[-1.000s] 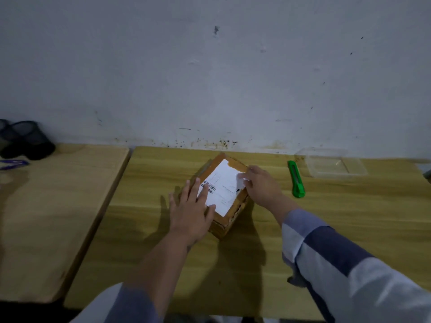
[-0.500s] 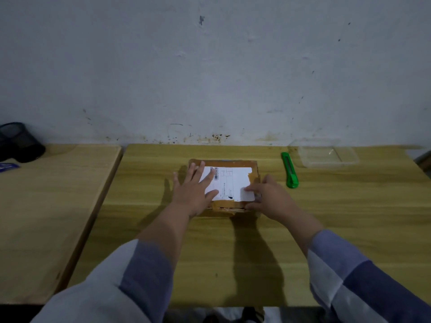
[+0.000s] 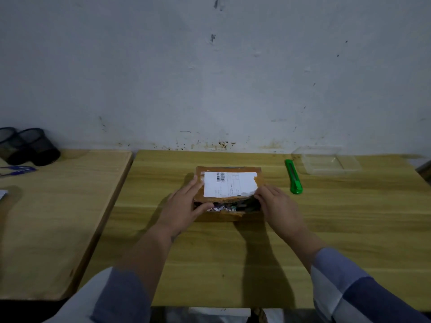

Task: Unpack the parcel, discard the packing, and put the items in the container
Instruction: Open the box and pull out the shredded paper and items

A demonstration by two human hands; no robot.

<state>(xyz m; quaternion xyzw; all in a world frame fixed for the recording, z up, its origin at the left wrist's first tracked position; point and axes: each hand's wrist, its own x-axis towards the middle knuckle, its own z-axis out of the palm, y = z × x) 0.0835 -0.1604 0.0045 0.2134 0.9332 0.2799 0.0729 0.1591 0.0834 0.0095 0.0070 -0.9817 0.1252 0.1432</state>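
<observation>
A brown cardboard parcel with a white shipping label lies in the middle of the wooden table. Its near flap is lifted a little, and dark and white contents show in the gap. My left hand grips the parcel's left near corner, thumb at the gap. My right hand grips the right near edge of the flap. A clear plastic container stands at the back right.
A green utility knife lies between the parcel and the container. A second wooden table adjoins on the left, with two black mesh pen cups and blue pens on it. A grey wall runs behind.
The parcel was turned square to me. Both hands slid from its top to its near edge, and the near flap now stands slightly raised.
</observation>
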